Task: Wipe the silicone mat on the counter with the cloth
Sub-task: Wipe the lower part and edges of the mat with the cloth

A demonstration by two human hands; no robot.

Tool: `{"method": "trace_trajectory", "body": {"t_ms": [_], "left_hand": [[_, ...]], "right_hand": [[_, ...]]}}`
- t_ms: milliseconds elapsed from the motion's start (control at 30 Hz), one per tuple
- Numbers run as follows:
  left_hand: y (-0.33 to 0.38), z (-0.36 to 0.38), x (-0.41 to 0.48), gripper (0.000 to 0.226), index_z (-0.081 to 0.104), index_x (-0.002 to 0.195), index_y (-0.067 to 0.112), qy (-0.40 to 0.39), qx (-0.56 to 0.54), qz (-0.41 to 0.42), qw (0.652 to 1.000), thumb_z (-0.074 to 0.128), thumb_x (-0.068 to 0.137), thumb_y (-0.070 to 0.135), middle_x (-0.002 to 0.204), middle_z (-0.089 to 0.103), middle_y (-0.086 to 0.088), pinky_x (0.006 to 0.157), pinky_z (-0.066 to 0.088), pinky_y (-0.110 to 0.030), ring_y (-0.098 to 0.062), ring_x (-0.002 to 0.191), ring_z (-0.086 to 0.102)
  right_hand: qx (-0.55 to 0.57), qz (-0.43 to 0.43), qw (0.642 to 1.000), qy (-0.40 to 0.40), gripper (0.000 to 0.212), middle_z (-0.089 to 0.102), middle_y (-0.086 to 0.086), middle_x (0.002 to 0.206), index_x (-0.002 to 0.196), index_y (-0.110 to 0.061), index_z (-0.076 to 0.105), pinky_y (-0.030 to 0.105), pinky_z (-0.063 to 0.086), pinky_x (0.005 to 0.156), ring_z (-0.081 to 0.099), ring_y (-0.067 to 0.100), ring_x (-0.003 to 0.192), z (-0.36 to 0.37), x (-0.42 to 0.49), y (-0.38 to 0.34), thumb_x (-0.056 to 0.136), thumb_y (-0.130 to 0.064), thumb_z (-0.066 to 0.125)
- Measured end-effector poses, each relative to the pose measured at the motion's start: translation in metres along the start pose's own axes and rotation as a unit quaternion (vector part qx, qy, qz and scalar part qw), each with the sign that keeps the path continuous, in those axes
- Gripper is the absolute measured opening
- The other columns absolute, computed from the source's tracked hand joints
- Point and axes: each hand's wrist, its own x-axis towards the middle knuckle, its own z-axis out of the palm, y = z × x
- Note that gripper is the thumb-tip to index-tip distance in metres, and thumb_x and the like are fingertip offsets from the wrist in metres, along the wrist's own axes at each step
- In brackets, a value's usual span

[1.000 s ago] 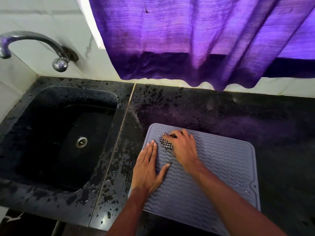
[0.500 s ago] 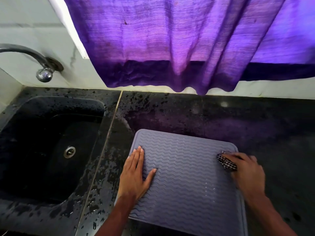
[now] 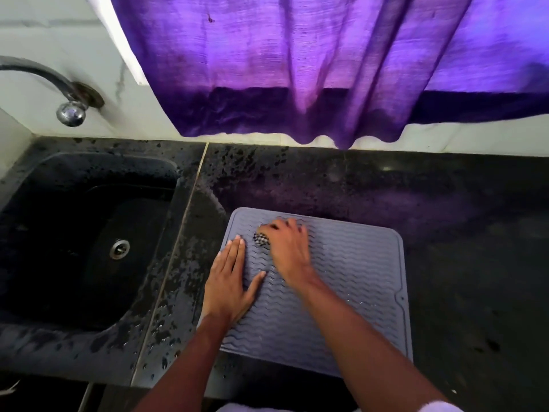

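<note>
- The sink (image 3: 44,340), a dark rounded basin sunk into the counter, is set well to the left of the silicone mat (image 3: 350,281); only a round metal drain (image 3: 119,248) is seen at its bottom.
- The silicone mat is laid flat on the black counter (image 3: 460,233); it is grey-lilac, roughly square with rounded corners, and ribbed with wavy ridges across its whole surface.
- A raised border line and a small hole are seen along the mat's right edge.
- The cloth (image 3: 261,240), a small bunched piece with a black-and-white check, is pressed onto the mat near its far left corner.
- The cloth is covered by the right hand (image 3: 289,248), whose fingers are curled down around it; only a checked corner is left showing at the thumb side.
- The left hand (image 3: 230,281) is laid flat on the mat's left edge, just beside the cloth, with the four fingers pressed together and the thumb spread out to the right.
- The counter strip between the mat and the sink is speckled and beaded with water drops; a pale seam (image 3: 190,215) runs along it.
- A curved metal tap (image 3: 68,96) is fixed to the white wall beyond the sink.
- A purple curtain (image 3: 297,69), with a darker band at its hem, is hung above the counter behind the mat, clear of it.
</note>
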Motion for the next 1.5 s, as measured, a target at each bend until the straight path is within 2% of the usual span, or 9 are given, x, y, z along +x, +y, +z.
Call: {"method": "trace_trajectory", "body": {"t_ms": [133, 433, 600, 833, 967, 1067, 1167, 1300, 1500], "left_hand": [[-0.003, 0.001, 0.001, 0.083, 0.018, 0.161, 0.008, -0.01, 0.012, 0.004, 1.0, 0.022, 0.102, 0.066, 0.169, 0.016, -0.005, 0.126, 0.015, -0.038, -0.016, 0.156, 0.014], [-0.005, 0.001, 0.0, 0.081, 0.019, 0.161, 0.008, -0.009, 0.008, 0.008, 1.0, 0.025, 0.102, 0.063, 0.169, 0.017, -0.005, 0.126, 0.016, -0.039, -0.018, 0.156, 0.015], [-0.004, 0.0, -0.002, 0.08, 0.018, 0.161, 0.008, -0.018, 0.018, -0.001, 1.0, 0.026, 0.103, 0.062, 0.169, 0.016, -0.006, 0.127, 0.015, -0.039, -0.02, 0.156, 0.016], [-0.003, 0.0, 0.0, 0.08, 0.018, 0.161, 0.007, -0.019, 0.022, -0.001, 1.0, 0.028, 0.103, 0.061, 0.169, 0.015, -0.006, 0.127, 0.015, -0.039, -0.019, 0.156, 0.014], [-0.002, -0.001, 0.001, 0.081, 0.017, 0.161, 0.008, -0.023, 0.019, -0.005, 1.0, 0.026, 0.102, 0.063, 0.169, 0.015, -0.006, 0.127, 0.015, -0.039, -0.019, 0.156, 0.013], [-0.002, -0.002, 0.0, 0.082, 0.016, 0.162, 0.009, -0.025, 0.017, -0.006, 1.0, 0.025, 0.102, 0.064, 0.17, 0.014, -0.006, 0.127, 0.014, -0.039, -0.019, 0.157, 0.011], [-0.003, -0.002, 0.0, 0.081, 0.016, 0.162, 0.009, -0.027, 0.015, -0.008, 0.999, 0.026, 0.102, 0.064, 0.169, 0.014, -0.005, 0.127, 0.013, -0.038, -0.018, 0.156, 0.012], [-0.003, -0.001, 0.001, 0.081, 0.019, 0.161, 0.009, -0.022, 0.013, -0.004, 1.0, 0.027, 0.102, 0.064, 0.169, 0.016, -0.004, 0.127, 0.015, -0.038, -0.017, 0.156, 0.014], [-0.005, -0.001, 0.0, 0.081, 0.02, 0.161, 0.009, -0.017, 0.008, -0.003, 1.0, 0.029, 0.101, 0.064, 0.169, 0.019, -0.004, 0.127, 0.015, -0.037, -0.018, 0.156, 0.016]], "right_hand": [[-0.034, -0.019, 0.999, 0.012, 0.044, 0.061, -0.001, 0.119, 0.12, -0.031, 0.063, 0.046, 0.038, 0.088, 0.047, 0.028, 0.111, 0.005, -0.008, 0.005, 0.084, -0.009, 0.048], [-0.125, 0.029, 0.992, 0.019, 0.064, 0.063, -0.002, 0.113, 0.117, -0.029, 0.066, 0.041, 0.043, 0.076, 0.054, 0.029, 0.102, -0.034, -0.057, 0.095, 0.06, -0.003, 0.08], [-0.149, 0.077, 0.986, 0.016, 0.071, 0.063, -0.001, 0.111, 0.116, -0.026, 0.068, 0.043, 0.047, 0.071, 0.054, 0.033, 0.099, -0.056, -0.087, 0.149, 0.049, -0.007, 0.085], [-0.163, 0.176, 0.971, -0.013, 0.059, 0.062, 0.002, 0.116, 0.119, -0.028, 0.067, 0.047, 0.049, 0.078, 0.051, 0.034, 0.1, -0.076, -0.099, 0.169, 0.064, -0.01, 0.078], [-0.07, 0.273, 0.959, -0.018, 0.033, 0.067, 0.01, 0.107, 0.107, -0.027, 0.071, 0.043, 0.052, 0.078, 0.058, 0.037, 0.101, -0.089, -0.073, 0.142, 0.078, -0.016, 0.063], [-0.03, 0.167, 0.986, -0.011, 0.025, 0.07, 0.007, 0.089, 0.093, -0.023, 0.073, 0.035, 0.049, 0.072, 0.064, 0.031, 0.087, -0.077, -0.043, 0.102, 0.075, -0.012, 0.059], [0.044, 0.06, 0.997, -0.02, 0.04, 0.068, -0.001, 0.102, 0.106, -0.028, 0.07, 0.036, 0.05, 0.084, 0.06, 0.025, 0.096, -0.044, -0.019, 0.052, 0.072, -0.009, 0.067], [-0.028, 0.044, 0.998, -0.037, 0.053, 0.056, -0.003, 0.125, 0.125, -0.026, 0.059, 0.045, 0.047, 0.086, 0.046, 0.028, 0.113, -0.013, -0.024, 0.013, 0.076, -0.01, 0.07], [-0.089, 0.048, 0.994, -0.032, 0.055, 0.055, 0.0, 0.127, 0.126, -0.023, 0.057, 0.044, 0.046, 0.081, 0.047, 0.029, 0.113, -0.02, -0.036, 0.037, 0.075, -0.009, 0.071]]}}
